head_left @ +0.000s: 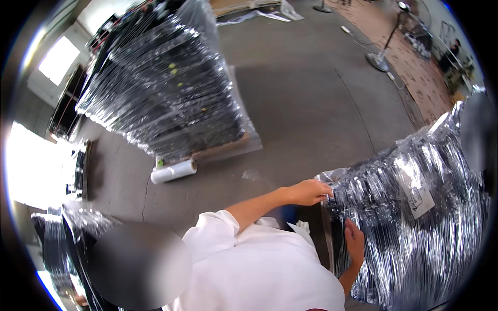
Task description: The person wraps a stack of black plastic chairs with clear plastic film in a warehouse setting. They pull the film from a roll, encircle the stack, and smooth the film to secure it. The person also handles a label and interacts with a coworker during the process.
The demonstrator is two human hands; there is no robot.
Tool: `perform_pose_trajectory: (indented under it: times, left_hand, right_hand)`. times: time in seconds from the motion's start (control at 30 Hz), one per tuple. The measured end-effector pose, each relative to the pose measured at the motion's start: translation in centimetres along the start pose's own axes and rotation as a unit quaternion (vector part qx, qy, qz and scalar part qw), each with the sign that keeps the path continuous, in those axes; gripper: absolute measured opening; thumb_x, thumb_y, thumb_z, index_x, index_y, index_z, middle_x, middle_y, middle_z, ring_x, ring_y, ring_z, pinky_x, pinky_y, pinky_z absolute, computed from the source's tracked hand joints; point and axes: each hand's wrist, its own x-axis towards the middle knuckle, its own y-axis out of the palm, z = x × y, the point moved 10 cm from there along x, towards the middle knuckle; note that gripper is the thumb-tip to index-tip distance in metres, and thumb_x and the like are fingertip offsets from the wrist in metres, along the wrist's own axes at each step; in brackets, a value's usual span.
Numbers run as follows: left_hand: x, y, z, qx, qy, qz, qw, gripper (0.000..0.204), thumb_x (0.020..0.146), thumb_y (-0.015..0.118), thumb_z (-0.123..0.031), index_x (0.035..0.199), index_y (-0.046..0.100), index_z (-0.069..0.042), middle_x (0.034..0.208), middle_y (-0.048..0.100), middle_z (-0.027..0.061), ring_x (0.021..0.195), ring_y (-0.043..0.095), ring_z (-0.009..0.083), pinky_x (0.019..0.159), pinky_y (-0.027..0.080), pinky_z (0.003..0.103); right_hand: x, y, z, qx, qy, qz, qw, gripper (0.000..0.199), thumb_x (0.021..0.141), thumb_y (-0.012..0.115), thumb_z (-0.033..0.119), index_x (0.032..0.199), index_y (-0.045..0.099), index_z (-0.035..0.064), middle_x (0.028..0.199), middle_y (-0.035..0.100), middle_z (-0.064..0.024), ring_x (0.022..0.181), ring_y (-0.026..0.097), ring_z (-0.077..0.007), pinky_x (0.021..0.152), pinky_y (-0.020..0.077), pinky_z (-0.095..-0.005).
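Note:
At my right stands a tall load bound in shiny, clear stretch film over dark contents. My left hand reaches across to the load's near left corner, its fingers bent and closed on the film's edge there. Lower down, my right hand rests beside the same side of the load, fingers extended against the film. Its fingertips are partly hard to make out. A white paper label shows on the wrapped face.
A second film-wrapped pallet load stands ahead to the left. A roll of stretch film lies on the concrete floor by its corner. More wrapped goods are at lower left. A stand with a round base is far right.

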Motion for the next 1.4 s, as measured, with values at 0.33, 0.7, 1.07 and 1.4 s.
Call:
perform_pose_trajectory:
  times: [0.33, 0.7, 1.07, 1.4]
  left_hand:
    - [-16.2, -10.8, 4.4, -0.047, -0.149, -0.184, 0.97, 0.027, 0.086, 0.052, -0.011, 0.112, 0.058, -0.009, 0.129, 0.048, 0.0119, 0.119, 0.044, 0.029, 0.099, 0.036, 0.038]
    - [-25.2, -45.2, 7.4, 0.267, -0.036, -0.429, 0.863, 0.039, 0.084, 0.051, -0.004, 0.122, 0.05, -0.01, 0.131, 0.042, 0.0141, 0.123, 0.039, 0.0304, 0.098, 0.037, 0.041]
    - [-27.7, -65.4, 13.6, 0.768, -0.221, -0.438, 0.412, 0.042, 0.093, 0.042, -0.045, 0.127, 0.049, -0.022, 0.108, 0.061, -0.0032, 0.104, 0.055, 0.0176, 0.089, 0.042, 0.037]
    - [-24.4, -62.8, 12.8, 0.802, -0.187, -0.432, 0.367, 0.029, 0.088, 0.046, -0.023, 0.112, 0.049, -0.008, 0.108, 0.052, 0.0111, 0.104, 0.048, 0.0295, 0.093, 0.034, 0.047]
  right_hand:
    - [5.0, 13.7, 12.5, 0.04, -0.144, 0.152, 0.977, 0.033, 0.084, 0.054, 0.001, 0.117, 0.054, -0.0001, 0.114, 0.06, -0.0144, 0.106, 0.057, -0.0231, 0.091, 0.0422, -0.0296]
    - [12.8, 29.2, 28.4, -0.074, -0.268, 0.181, 0.943, 0.034, 0.089, 0.05, 0.019, 0.122, 0.052, 0.0105, 0.109, 0.059, -0.0156, 0.101, 0.054, -0.0337, 0.084, 0.0442, -0.0416]
    - [17.4, 28.3, 31.6, -0.068, -0.162, 0.101, 0.979, 0.034, 0.087, 0.048, 0.019, 0.116, 0.056, 0.004, 0.106, 0.062, -0.0162, 0.097, 0.058, -0.0327, 0.086, 0.045, -0.0403]
    - [18.3, 11.0, 22.8, -0.106, -0.068, -0.245, 0.961, 0.048, 0.086, 0.052, 0.025, 0.127, 0.045, 0.0012, 0.136, 0.037, -0.0213, 0.126, 0.036, -0.0335, 0.102, 0.0314, -0.0405]
